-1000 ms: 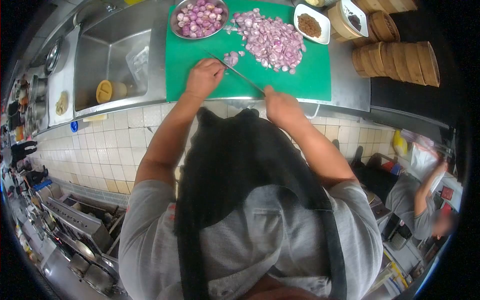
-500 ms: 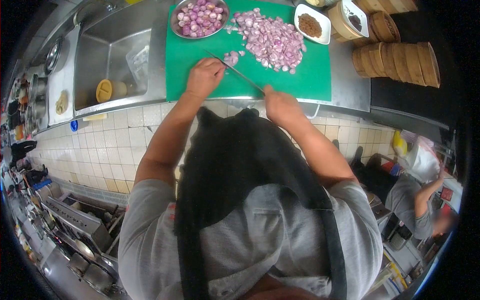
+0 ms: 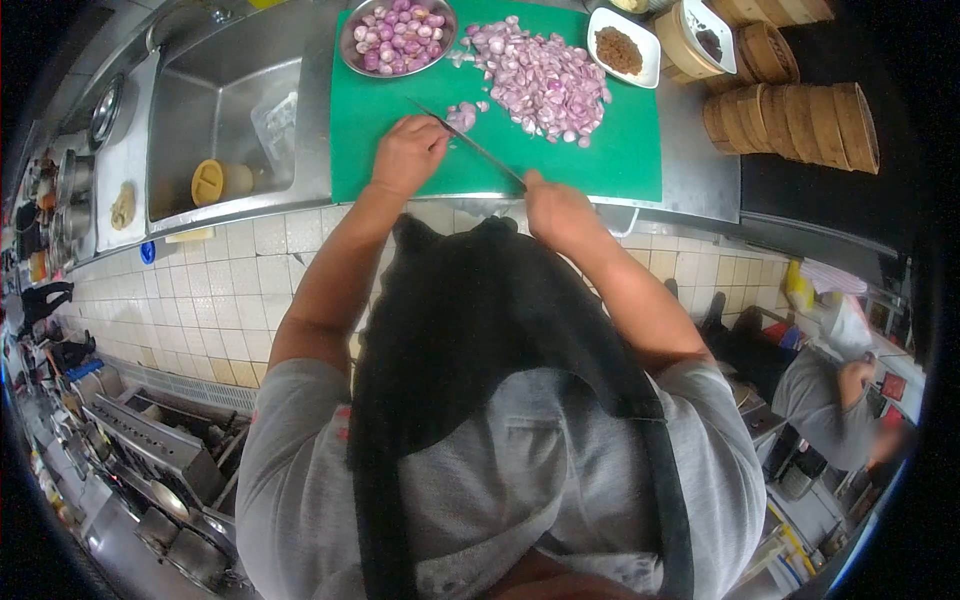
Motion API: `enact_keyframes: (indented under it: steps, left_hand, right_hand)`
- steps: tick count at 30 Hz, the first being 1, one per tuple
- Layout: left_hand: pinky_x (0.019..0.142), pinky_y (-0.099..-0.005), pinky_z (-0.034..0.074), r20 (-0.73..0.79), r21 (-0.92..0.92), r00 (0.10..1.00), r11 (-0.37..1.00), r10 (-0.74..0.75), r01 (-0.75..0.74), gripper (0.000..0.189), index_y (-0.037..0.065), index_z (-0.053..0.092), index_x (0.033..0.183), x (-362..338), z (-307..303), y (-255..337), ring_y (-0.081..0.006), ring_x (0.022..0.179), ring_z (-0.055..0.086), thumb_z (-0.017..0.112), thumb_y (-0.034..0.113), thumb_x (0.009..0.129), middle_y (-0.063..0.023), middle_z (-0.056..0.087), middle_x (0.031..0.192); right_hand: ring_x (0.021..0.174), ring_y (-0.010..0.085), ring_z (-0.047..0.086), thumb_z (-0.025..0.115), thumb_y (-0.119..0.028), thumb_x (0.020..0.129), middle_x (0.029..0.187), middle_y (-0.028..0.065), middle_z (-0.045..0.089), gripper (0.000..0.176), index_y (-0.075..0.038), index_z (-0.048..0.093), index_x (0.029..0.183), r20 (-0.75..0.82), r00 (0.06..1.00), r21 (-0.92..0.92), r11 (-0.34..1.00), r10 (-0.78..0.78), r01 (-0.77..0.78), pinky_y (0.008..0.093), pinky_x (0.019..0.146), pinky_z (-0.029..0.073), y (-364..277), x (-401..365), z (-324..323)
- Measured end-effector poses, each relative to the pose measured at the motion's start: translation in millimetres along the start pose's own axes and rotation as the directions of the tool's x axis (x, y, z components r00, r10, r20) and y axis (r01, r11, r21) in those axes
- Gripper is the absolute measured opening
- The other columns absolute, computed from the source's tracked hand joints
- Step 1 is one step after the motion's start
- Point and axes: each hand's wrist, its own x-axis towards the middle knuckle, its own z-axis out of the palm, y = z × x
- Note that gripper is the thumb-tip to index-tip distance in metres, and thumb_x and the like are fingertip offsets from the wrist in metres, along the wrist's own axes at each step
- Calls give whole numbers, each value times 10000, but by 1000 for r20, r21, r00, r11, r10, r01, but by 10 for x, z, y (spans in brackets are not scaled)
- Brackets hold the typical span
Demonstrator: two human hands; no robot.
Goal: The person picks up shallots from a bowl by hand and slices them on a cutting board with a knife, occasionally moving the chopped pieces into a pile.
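Observation:
My right hand (image 3: 560, 212) is closed round the handle of a knife (image 3: 484, 152). Its blade slants up and left across the green cutting board (image 3: 380, 125), reaching the fingertips of my left hand (image 3: 410, 155). Those left fingers are curled down on the board; whatever they pinch is hidden beneath them. Just beyond the blade lies a small cluster of sliced shallot (image 3: 462, 115). A large heap of sliced shallots (image 3: 540, 80) covers the board's upper right. Peeled whole shallots (image 3: 400, 35) fill a metal bowl (image 3: 347, 50) at the upper left.
A white dish (image 3: 650, 72) of brown crumbly food touches the board's right corner. Bamboo steamers (image 3: 790, 120) stand farther right. At left, a metal sink (image 3: 225, 110) holds a yellow-lidded container (image 3: 208, 182). Another person (image 3: 825, 405) is at the lower right.
My right hand and the knife have shifted very slightly left. My left hand stays almost in place. The other person's arm has lowered at the right.

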Motion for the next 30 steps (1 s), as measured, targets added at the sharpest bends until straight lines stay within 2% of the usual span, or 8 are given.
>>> enact_keyframes:
  steps: [4, 7, 10, 15, 21, 23, 27, 30]
  left_hand:
    - [802, -403, 603, 7, 8, 1000, 1000, -1, 1, 102, 87, 742, 878, 0, 9, -6, -295, 903, 725, 784, 37, 799, -78, 756, 969]
    - [800, -403, 603, 4, 15, 1000, 1000, -3, 2, 97, 87, 744, 876, 3, 22, 10, -293, 901, 724, 784, 40, 802, -78, 755, 969]
    - [785, -402, 601, -12, 31, 1000, 999, 7, -7, 83, 90, 750, 861, -4, 18, 28, -288, 882, 717, 785, 47, 799, -72, 750, 957]
    - [787, -395, 599, -14, 26, 1000, 1000, 8, -7, 82, 86, 765, 859, 2, 0, 29, -285, 871, 711, 780, 46, 789, -65, 750, 960]
    - [719, -348, 612, -89, -207, 904, 896, -418, 394, 75, 53, 773, 930, -152, -241, -25, -243, 847, 742, 770, 66, 856, -94, 763, 1000]
    - [687, -340, 607, -155, -199, 908, 912, -390, 358, 92, 59, 775, 960, -160, -340, -197, -224, 811, 741, 776, 83, 872, -99, 761, 984]
    - [667, -340, 604, -157, -73, 877, 891, -454, 449, 140, 75, 782, 1019, 105, -652, -280, -207, 801, 745, 784, 107, 883, -117, 754, 955]
    - [728, -376, 611, -179, -77, 902, 919, -393, 386, 164, 93, 789, 1039, 525, -797, -245, -243, 861, 749, 781, 156, 887, -123, 750, 953]
  right_hand:
    - [1026, 506, 672, 427, -84, 982, 1053, 324, 696, 227, -1, 536, 1163, 88, 993, 61, 995, 74, -79, 590, 910, 502, 6, 52, 39]
    - [1030, 501, 676, 450, -84, 979, 1072, 317, 697, 227, -4, 537, 1173, 84, 993, 87, 992, 84, -92, 586, 898, 510, 50, 158, 187]
    - [917, 491, 690, 466, -154, 1040, 944, 295, 710, 220, 12, 529, 1169, 88, 995, -19, 999, 40, -38, 561, 817, 542, 55, 171, 79]
    - [1032, 487, 668, 497, -190, 1045, 1071, 296, 697, 248, -5, 536, 1205, 39, 993, 70, 991, 107, -110, 576, 895, 511, 39, 59, -155]
    - [1061, 486, 659, 518, -235, 1051, 1112, 308, 689, 306, -10, 541, 1258, 182, 978, 118, 985, 99, -122, 586, 924, 498, 104, -161, -134]
    - [1062, 485, 659, 519, -234, 1050, 1113, 306, 691, 327, -16, 534, 1293, 202, 973, 125, 983, 108, -135, 584, 925, 500, 241, -124, -62]
    - [1084, 474, 661, 513, -239, 1051, 1129, 300, 697, 333, -18, 543, 1299, -3, 983, 117, 977, 182, -180, 576, 944, 503, 602, 25, -14]
    - [1067, 486, 663, 502, -241, 1051, 1102, 315, 696, 315, -19, 556, 1269, -26, 976, 99, 972, 218, -214, 586, 934, 504, 638, 66, -150]
